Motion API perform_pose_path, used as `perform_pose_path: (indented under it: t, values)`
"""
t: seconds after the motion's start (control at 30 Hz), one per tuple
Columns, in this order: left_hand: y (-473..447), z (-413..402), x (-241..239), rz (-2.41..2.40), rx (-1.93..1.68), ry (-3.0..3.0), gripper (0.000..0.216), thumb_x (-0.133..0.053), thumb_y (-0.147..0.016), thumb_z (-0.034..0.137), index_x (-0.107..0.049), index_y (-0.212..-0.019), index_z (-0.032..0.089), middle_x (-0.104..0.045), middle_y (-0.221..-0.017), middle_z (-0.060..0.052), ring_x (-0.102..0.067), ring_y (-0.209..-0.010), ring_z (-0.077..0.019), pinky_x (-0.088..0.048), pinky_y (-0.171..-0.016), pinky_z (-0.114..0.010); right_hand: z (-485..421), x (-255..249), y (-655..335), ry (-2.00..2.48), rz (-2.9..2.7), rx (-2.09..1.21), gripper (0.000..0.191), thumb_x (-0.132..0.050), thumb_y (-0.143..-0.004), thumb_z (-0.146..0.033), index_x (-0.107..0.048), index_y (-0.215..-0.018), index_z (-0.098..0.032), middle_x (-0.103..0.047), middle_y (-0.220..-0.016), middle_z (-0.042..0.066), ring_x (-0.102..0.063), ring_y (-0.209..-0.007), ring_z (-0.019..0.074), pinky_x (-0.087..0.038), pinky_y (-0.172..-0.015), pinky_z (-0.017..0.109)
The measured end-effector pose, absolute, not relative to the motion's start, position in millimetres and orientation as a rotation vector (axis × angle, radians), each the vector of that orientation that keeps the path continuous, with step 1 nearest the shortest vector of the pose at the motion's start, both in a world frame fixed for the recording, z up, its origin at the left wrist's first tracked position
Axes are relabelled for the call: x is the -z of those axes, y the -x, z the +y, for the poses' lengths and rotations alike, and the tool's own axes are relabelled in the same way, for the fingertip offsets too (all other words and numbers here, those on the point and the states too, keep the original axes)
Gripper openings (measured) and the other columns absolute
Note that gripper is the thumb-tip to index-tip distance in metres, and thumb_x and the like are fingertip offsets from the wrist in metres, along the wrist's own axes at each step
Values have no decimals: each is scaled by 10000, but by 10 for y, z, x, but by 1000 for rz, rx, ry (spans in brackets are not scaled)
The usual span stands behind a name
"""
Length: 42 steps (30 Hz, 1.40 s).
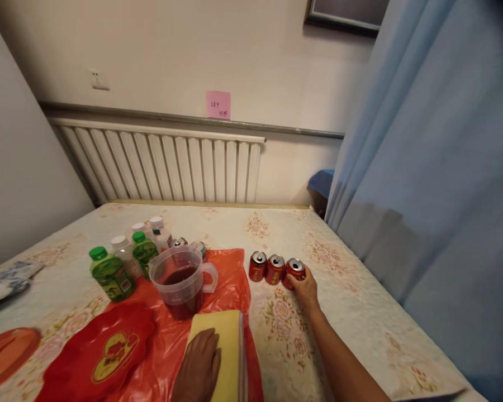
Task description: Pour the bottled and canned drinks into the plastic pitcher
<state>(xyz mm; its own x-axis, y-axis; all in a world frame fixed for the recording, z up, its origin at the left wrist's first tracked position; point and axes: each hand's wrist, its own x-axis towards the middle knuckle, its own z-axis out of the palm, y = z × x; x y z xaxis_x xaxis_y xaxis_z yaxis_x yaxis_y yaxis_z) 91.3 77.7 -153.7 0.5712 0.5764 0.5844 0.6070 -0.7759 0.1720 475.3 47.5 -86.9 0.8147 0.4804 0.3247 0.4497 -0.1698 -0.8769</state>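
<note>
My right hand (305, 286) is wrapped round the rightmost of three red drink cans; this can (295, 266) stands upright with its top opened. Close beside it on the left are the middle can (275, 269) and the left can (258, 266), in a row on the flowered cloth. My left hand (199, 363) lies flat on a folded yellow towel (230, 340) at the front. Just behind the towel, a clear plastic measuring jug (180, 304) holds dark brown liquid, its handle pointing right.
A red plastic sheet (230, 279) lies under the jug and a red scalloped tray (79, 346). Green-labelled bottles (113, 276), white-capped bottles (161, 231) and two more cans (179, 242) stand behind the jug. An orange lid (8, 354) lies far left. A blue curtain (423, 167) hangs at right.
</note>
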Motion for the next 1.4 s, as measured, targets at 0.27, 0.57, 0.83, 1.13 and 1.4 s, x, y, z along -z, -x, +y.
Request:
perform_pose_path:
  t: [0.27, 0.57, 0.83, 1.13, 1.4]
  values:
    - [-931, 765, 1506, -1039, 985, 2739, 252, -497, -945, 326, -631, -1129, 218, -697, -1180, -84, -648, -1102, -264, -551, -950, -471, 383, 1100, -4725, 1802, -746, -143, 644, -737, -595, -396, -617, -1182, -159, -741, -1023, 89, -699, -846, 257, -547, -759, 341]
    - [-920, 773, 1530, -1021, 980, 2719, 272, -489, -947, 344, -633, -1139, 217, -699, -1189, -86, -654, -1106, -261, -553, -946, -456, 382, 1191, -4691, 1863, -769, -120, 502, -700, -634, -420, -652, -1072, -180, -745, -993, 85, -688, -873, 261, -526, -772, 332]
    - [-919, 765, 1521, -1051, 970, 2719, 280, -474, -956, 368, -634, -1138, 227, -703, -1190, -87, -659, -1107, -262, -558, -948, -454, 393, 1184, -4668, 1906, -755, -62, 473, -704, -639, -428, -659, -1050, -198, -743, -959, 72, -683, -852, 263, -516, -760, 341]
    - [-907, 774, 1539, -1064, 966, 2744, 269, -495, -943, 337, -631, -1149, 229, -699, -1206, -70, -648, -1127, -257, -548, -967, -452, 411, 1188, -4673, 1922, -764, -31, 448, -689, -646, -446, -656, -1007, -183, -726, -895, 65, -661, -798, 249, -497, -719, 326]
    - [-919, 768, 1510, -1060, 991, 2751, 260, -492, -947, 336, -635, -1132, 221, -700, -1188, -79, -649, -1111, -257, -550, -959, -452, 400, 1180, -4663, 1918, -774, -27, 410, -687, -647, -423, -653, -985, -192, -716, -862, 44, -648, -766, 236, -491, -697, 319]
